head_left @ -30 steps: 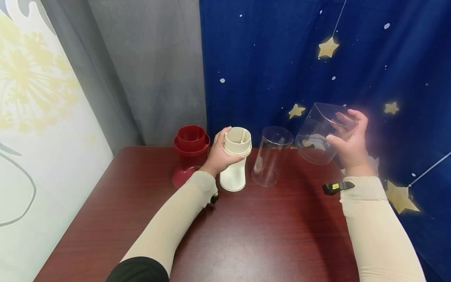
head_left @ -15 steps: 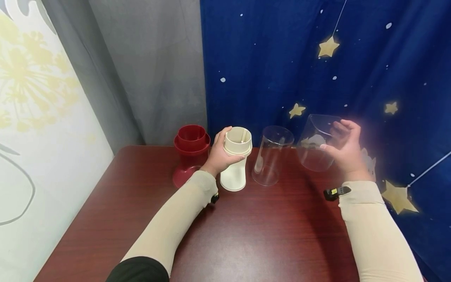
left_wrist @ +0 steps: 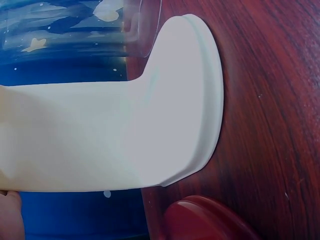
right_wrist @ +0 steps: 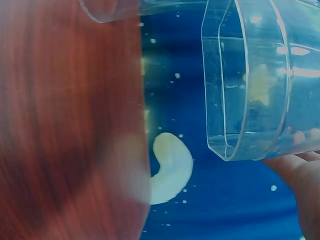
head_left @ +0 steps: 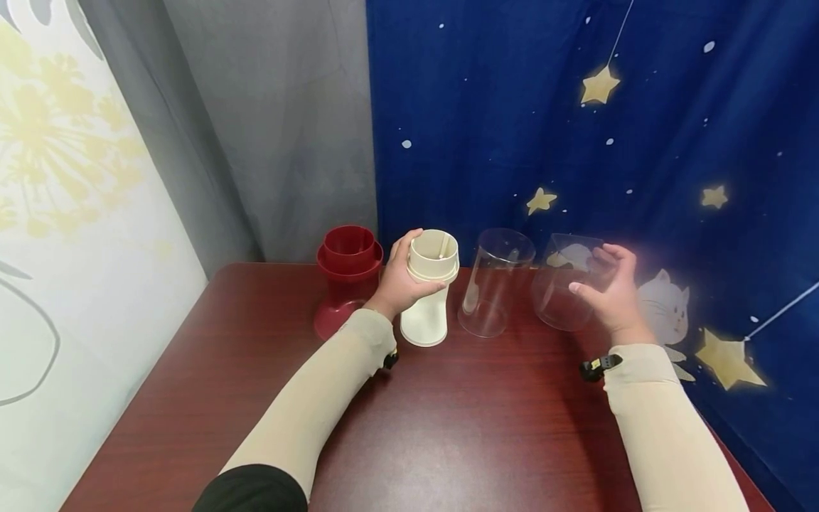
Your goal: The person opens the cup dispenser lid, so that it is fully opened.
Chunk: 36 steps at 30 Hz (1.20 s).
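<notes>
My left hand (head_left: pixel 399 286) grips the upper part of a cream plastic boot-shaped container (head_left: pixel 424 318), thumb across its front. The container stands upright on the table, its open top showing an inner divider. In the left wrist view its flared foot (left_wrist: pixel 185 95) rests on the wood. My right hand (head_left: pixel 613 295) holds a clear plastic container (head_left: pixel 563 291) from its right side, thumb in front and fingers behind. In the right wrist view that clear container (right_wrist: pixel 265 85) is raised above the tabletop, its rim facing the wood. A clear cylinder (head_left: pixel 489 288) stands between the hands.
A red container (head_left: pixel 348 274) of similar shape, with a flared foot, stands left of the cream one. The dark reddish wooden table (head_left: pixel 461 427) ends at the back against a grey curtain (head_left: pixel 288 142) and a blue starry curtain (head_left: pixel 473 128). A white patterned wall (head_left: pixel 83 284) borders the left.
My right hand has lowered the clear container and moved it slightly left toward the table. My left hand and the cream container have stayed put.
</notes>
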Motion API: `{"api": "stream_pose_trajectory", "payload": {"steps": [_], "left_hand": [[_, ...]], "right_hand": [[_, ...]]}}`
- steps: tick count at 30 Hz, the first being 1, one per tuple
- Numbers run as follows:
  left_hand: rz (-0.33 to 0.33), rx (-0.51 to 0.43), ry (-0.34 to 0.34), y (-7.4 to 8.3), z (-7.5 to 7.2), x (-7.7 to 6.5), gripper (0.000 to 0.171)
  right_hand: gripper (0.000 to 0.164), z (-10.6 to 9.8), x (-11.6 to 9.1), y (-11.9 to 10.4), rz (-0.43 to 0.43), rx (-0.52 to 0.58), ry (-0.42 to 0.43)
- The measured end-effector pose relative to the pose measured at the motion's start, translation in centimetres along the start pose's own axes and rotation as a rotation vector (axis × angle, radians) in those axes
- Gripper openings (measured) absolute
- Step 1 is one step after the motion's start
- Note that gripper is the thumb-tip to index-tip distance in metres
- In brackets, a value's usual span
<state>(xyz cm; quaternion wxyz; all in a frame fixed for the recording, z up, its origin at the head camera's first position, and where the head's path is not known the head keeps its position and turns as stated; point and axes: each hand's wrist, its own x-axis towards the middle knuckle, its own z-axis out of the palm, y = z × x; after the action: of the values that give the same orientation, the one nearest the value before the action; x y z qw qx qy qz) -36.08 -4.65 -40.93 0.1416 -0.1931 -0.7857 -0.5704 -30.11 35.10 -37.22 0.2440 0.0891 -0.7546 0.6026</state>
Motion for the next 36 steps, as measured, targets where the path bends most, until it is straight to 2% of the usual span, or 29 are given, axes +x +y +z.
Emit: {"api": "stream_pose_trajectory", "payload": {"steps": [2,10,14,16,20,28,36], "left_hand": [[-0.004,0.003,-0.001,0.0,0.0,0.0,0.113],[-0.014,0.001,-0.004,0.1,-0.1,-0.1,0.113],[-0.013,0.006,-0.004,0.1,0.0,-0.1,0.112],[-0.013,0.009,-0.003,0.1,0.0,0.0,0.112],[-0.013,0.007,-0.002,0.1,0.0,-0.1,0.112],[-0.001,0.002,-0.003,0.0,0.1,0.0,0.113],[-0.004,0.003,0.001,-0.2,0.0,0.0,0.113]], "right_hand": [[0.091,0.2,-0.3,0.6,0.004,0.034,-0.002],[0.093,0.8,-1.2,2.7,0.009,0.038,-0.003],[0.091,0.9,-1.6,3.7,0.039,-0.033,-0.017],[0.090,1.1,-2.0,3.3,0.057,-0.111,-0.036],[0.093,1.4,-2.4,4.1,0.075,-0.192,-0.086],[0.098,1.3,-2.8,6.0,0.085,-0.270,-0.153],[0.098,0.8,-3.2,6.8,0.107,-0.325,-0.173]]}}
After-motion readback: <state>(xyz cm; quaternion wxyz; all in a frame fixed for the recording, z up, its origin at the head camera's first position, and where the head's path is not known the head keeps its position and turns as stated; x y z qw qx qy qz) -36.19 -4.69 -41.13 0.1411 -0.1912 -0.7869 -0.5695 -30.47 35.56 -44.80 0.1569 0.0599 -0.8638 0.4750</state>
